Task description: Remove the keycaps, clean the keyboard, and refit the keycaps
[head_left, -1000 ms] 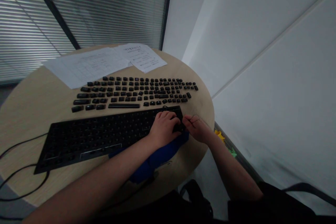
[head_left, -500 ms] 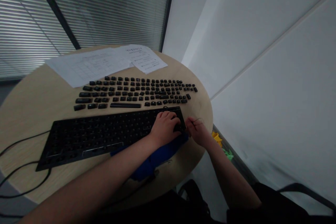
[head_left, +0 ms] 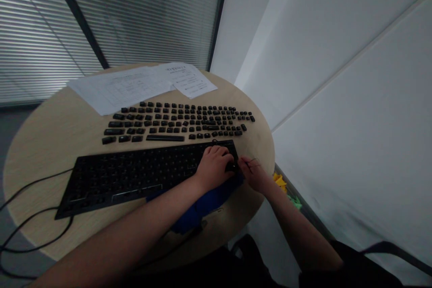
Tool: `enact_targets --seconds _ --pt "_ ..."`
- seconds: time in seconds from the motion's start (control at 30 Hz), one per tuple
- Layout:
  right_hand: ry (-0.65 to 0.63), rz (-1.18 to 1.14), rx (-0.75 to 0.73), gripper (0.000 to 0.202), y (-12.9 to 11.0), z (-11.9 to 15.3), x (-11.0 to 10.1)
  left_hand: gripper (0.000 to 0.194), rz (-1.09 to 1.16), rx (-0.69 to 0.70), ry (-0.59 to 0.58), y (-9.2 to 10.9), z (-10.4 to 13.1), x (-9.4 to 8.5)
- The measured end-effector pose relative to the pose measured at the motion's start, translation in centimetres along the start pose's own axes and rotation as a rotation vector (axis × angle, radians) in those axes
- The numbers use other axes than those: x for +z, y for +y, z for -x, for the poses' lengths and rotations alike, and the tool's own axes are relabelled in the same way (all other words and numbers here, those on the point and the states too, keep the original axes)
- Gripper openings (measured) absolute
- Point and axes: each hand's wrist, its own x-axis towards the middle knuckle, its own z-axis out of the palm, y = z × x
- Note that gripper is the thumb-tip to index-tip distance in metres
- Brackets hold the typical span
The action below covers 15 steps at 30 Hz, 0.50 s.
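Observation:
A black keyboard base (head_left: 131,175) with its keycaps off lies slanted on the round wooden table. My left hand (head_left: 215,166) rests on its right end, fingers curled down onto it; what lies under the fingertips is too dark to make out. Just beyond the right edge, my right hand (head_left: 252,173) is pinched on a thin wire tool (head_left: 254,161). Removed black keycaps (head_left: 164,123) are laid out in rows behind the base, with the long space bar (head_left: 165,137) in front. A blue cloth (head_left: 202,207) lies under my left wrist.
White printed papers (head_left: 128,86) lie at the back of the table (head_left: 37,130). Black cables (head_left: 33,184) run off to the left. A white wall (head_left: 337,76) stands at the right. Yellow (head_left: 279,182) and green items (head_left: 295,202) are below the table's right edge.
The view has shifted slightly, so the table and keyboard appear a little further right and lower. My right hand is slightly lower beside the keyboard's edge; my left hand stays on its right end.

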Motion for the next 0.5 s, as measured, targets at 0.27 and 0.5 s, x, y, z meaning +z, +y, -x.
enact_targets --seconds 0.27,0.5 --pt "0.176 -0.202 0.130 0.041 2.4 1.6 2.4 0.030 -0.005 -0.001 0.003 0.0 0.0 0.1" --pt "0.234 -0.376 0.192 0.051 1.5 0.9 2.4 0.029 0.001 -0.001 -0.009 0.0 0.0 0.0"
